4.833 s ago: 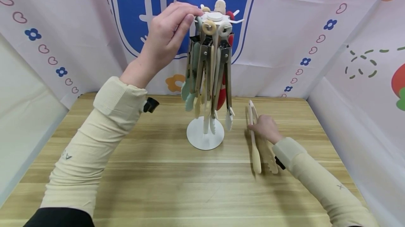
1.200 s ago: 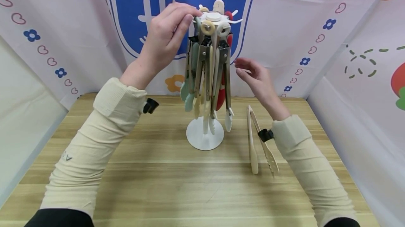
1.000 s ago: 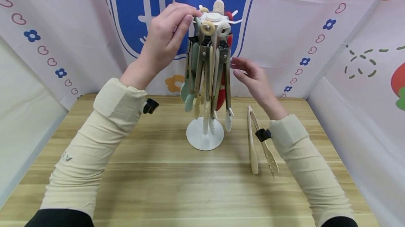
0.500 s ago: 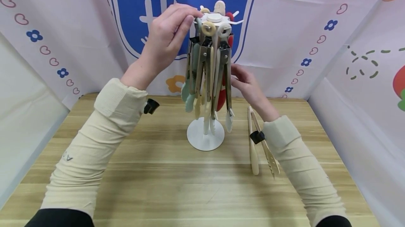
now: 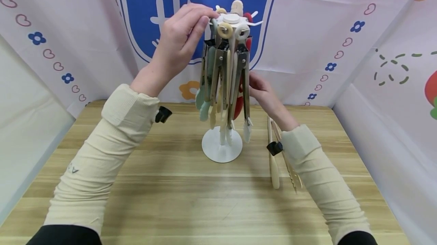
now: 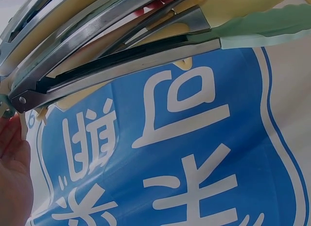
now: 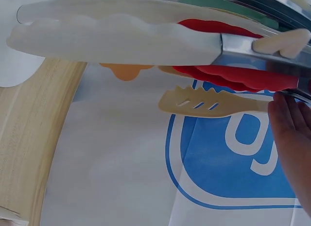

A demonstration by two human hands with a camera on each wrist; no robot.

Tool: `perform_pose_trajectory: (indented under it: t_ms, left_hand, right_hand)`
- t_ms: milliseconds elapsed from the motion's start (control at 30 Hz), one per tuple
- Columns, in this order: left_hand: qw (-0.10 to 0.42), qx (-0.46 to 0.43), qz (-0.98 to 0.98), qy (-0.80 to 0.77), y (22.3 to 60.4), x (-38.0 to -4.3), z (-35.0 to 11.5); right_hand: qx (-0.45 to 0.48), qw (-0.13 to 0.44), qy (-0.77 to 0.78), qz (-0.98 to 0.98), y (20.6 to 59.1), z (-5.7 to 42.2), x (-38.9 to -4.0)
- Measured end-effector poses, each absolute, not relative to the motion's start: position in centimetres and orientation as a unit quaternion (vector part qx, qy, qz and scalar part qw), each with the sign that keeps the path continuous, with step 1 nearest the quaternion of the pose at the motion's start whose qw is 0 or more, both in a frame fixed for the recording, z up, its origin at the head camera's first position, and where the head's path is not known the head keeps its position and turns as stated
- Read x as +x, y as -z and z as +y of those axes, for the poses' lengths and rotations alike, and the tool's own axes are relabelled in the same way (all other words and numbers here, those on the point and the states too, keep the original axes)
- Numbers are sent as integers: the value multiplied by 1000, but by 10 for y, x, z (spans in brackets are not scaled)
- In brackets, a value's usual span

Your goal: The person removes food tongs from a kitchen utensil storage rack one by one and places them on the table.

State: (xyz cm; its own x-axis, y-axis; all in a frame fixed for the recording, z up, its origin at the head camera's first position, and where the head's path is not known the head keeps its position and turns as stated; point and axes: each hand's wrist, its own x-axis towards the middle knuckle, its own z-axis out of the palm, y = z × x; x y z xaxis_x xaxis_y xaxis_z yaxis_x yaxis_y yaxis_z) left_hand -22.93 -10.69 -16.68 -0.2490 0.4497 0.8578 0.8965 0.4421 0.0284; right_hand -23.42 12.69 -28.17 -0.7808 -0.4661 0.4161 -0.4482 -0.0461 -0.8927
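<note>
In the head view a white rotating rack [image 5: 232,19] stands upright with several tongs hanging from its hooks. My left hand [image 5: 182,40] holds the rack's top at the left, close to the ring of the mint green tongs [image 6: 262,29]. At the rack's right, my right hand [image 5: 264,89] touches the red tongs [image 7: 233,76]; its fingers look straight in the right wrist view, and the thumb is partly hidden. White-tipped tongs [image 7: 121,43] hang in front of the red ones. Wooden-coloured tongs [image 5: 274,173] lie spread on the table under my right wrist.
The rack's round white base [image 5: 218,156] rests on the wood-grain table [image 5: 164,199]. Behind it hangs a printed cloth [image 5: 293,29]. A beige slotted tong head [image 7: 209,102] hangs beyond the red tongs.
My right hand has let go of the wooden-coloured tongs on the table, risen to the rack and moved left to the red tongs. My left hand has stayed at the rack's top.
</note>
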Motion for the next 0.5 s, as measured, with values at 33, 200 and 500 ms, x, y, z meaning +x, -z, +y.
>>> perform_pose_trajectory:
  t_ms: [33, 200, 500]
  left_hand:
    - [413, -453, -742, 271, 167, -229, -107]
    - [413, -455, -741, 271, 167, -230, -107]
    - [414, -460, -739, 268, 165, -230, -105]
  right_hand:
    - [-332, 9, 645, 688, 282, 127, -235]
    - [-325, 22, 657, 680, 282, 126, -235]
    - [-299, 16, 659, 690, 282, 128, -233]
